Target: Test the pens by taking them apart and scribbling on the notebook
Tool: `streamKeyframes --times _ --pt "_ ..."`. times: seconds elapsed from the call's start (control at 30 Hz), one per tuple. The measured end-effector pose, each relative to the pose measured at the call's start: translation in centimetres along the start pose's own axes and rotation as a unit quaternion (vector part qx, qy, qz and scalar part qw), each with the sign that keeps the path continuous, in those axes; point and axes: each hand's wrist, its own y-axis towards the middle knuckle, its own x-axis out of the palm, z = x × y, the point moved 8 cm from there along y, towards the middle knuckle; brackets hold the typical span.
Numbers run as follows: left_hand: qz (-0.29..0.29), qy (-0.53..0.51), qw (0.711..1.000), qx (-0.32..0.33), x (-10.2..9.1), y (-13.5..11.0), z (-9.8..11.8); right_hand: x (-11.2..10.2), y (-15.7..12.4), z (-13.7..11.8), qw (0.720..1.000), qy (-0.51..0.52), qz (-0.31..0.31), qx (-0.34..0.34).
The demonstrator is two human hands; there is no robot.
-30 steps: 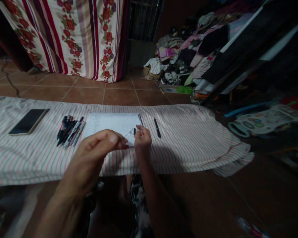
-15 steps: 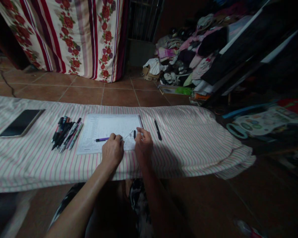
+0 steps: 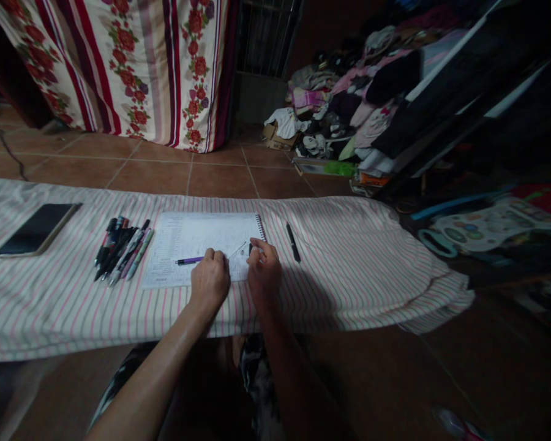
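- Noted white paper notebook with dark spiral binding at right edge (image 3: 206,231), lying flat on white fabric cover with pink and grey stripes (image 3: 362,263).
- Observed faint rows of writing down left side of page and along top and bottom — too small and dim to read.
- Found left hand (image 3: 210,275) knuckles-up over lower part of page, fingers curled together; impossible to judge whether clamped on anything.
- Recorded slim purple pen with black end (image 3: 190,261) on page, running up to left hand's knuckles.
- Found right hand (image 3: 264,263) over lower right of page, thumb and forefinger bent close at small black piece (image 3: 250,248); grip on it impossible to confirm.
- Saw thin pale shape (image 3: 237,249) between hands — kind uncertain.
- Noted slim black pen (image 3: 292,242) on cover, right of binding, apart from right hand.
- Logged mixed heap of pens (image 3: 123,248) near notebook's left edge, then dark-screened phone (image 3: 39,229) farther left.
- Traced cover's front edge just below page, under both forearms; broad striped stretch from black pen to folded right end.
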Motion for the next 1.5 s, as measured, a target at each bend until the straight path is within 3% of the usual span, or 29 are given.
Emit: streamKeyframes --times 0.2,0.47,0.67,0.87,1.13,1.37,1.5 --pt "0.013 -0.02 1.0 -0.006 -0.2 0.0 -0.3 0.4 -0.2 -0.3 1.0 -0.007 -0.013 -0.006" --pt "0.032 -0.025 0.999 -0.006 -0.4 -0.2 -0.3 0.1 0.1 1.1 0.998 -0.043 -0.01 0.053" --pt "0.027 -0.019 0.999 0.0 -0.1 -0.2 -0.3 1.0 -0.4 0.5 0.985 -0.151 -0.077 0.031" --pt "0.03 -0.051 0.998 0.018 -0.7 -0.4 -0.3 1.6 -0.7 0.3 0.982 -0.159 -0.102 0.007" --pt "0.083 -0.006 0.997 -0.007 -3.8 -1.7 -2.6 1.6 -0.7 0.3 0.982 -0.156 -0.103 0.008" --pt "0.06 0.02 0.998 -0.026 -2.9 -0.6 -3.8 1.7 -0.6 0.5 0.982 -0.152 -0.108 0.024" --pt "0.084 -0.009 0.996 -0.031 -3.2 -0.6 -4.1 1.6 -0.6 0.4 0.981 -0.159 -0.108 0.023"
